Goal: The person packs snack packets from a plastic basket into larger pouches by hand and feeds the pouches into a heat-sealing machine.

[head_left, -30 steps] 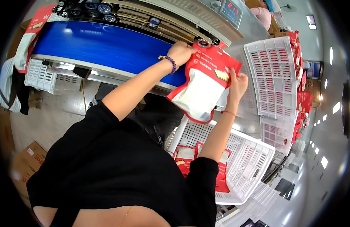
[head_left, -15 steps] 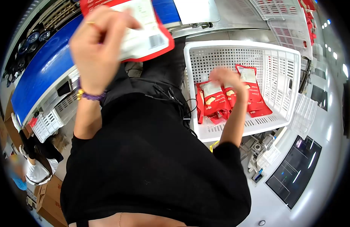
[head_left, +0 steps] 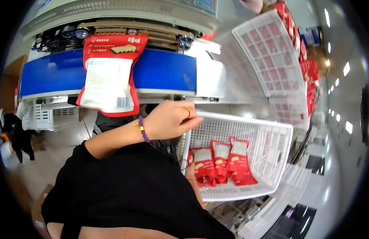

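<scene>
My left hand (head_left: 171,120), with a ring and a purple bead bracelet, reaches across my body to the near-left corner of a white perforated basket (head_left: 281,153). Its fingers are curled together, and no item shows in them. Low at the basket's left side, my right hand (head_left: 191,172) is mostly hidden by my body, beside red packets; its fingers cannot be made out. Several red snack packets (head_left: 239,164) lie side by side inside. A large red and white snack bag (head_left: 108,81) appears over the blue belt (head_left: 164,71), its lower end past the belt's front edge.
A white crate (head_left: 268,51) with red packets (head_left: 310,71) stands at the upper right. Rollers and dark wheels (head_left: 81,32) line the belt's back. Another white crate (head_left: 43,115) is at left, near a partly visible person (head_left: 21,139).
My left hand has moved from the large bag rightward to the basket. My right hand has gone from above the packets to the basket's left side. The view has turned.
</scene>
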Action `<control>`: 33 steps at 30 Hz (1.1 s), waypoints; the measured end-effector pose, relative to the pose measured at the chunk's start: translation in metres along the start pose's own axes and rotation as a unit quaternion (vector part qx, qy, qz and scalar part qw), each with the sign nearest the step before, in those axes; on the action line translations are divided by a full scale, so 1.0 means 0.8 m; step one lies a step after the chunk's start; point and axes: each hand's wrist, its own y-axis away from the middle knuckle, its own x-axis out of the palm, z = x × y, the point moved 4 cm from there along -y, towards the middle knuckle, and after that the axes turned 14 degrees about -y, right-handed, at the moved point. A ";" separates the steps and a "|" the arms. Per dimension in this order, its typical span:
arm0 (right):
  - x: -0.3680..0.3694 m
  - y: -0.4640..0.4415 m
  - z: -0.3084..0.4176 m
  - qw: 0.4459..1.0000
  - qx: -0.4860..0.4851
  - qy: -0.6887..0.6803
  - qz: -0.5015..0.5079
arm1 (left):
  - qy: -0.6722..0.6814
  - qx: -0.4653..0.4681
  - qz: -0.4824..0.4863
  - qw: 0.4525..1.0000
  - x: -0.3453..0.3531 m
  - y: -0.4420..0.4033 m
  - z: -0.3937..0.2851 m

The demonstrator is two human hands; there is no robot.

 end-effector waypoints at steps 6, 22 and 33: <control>-0.067 0.039 0.311 0.932 0.133 -0.250 0.227 | -0.031 0.091 0.090 0.991 0.043 -0.002 0.024; -0.078 0.003 0.675 0.846 -0.259 -0.448 0.127 | 0.214 -0.145 -0.066 0.964 0.020 -0.042 0.073; -0.055 -0.083 0.739 0.862 -0.396 -0.317 0.012 | 0.438 -0.209 -0.066 0.872 0.031 -0.105 0.142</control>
